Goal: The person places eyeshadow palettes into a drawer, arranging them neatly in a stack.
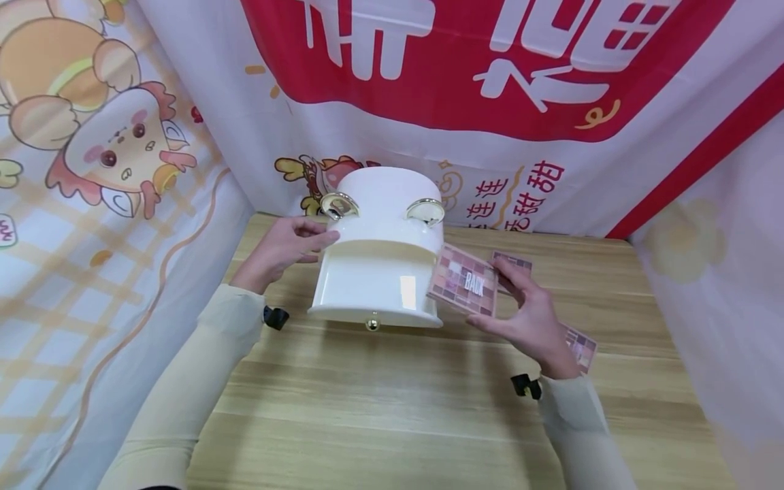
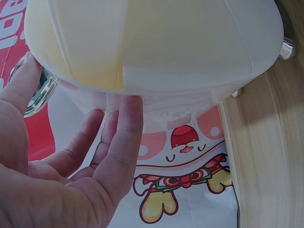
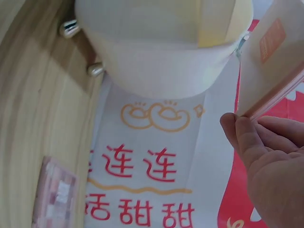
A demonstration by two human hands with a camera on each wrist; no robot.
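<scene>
A glossy white storage box stands at the back of the table, its front drawer pulled out and a gold ball knob on the drawer front. My left hand touches the box's left side with extended fingertips; the left wrist view shows the thumb beside a gold handle. At the right of the drawer, my right hand pinches a square pink eyeshadow palette between thumb and fingers. The palette is tilted, its patterned face marked "BACK" towards the head camera.
Another palette lies on the table behind my right hand. A further palette is partly hidden by the right wrist. Printed red and white cloth hangs at the back, with more cloth at both sides of the wooden table.
</scene>
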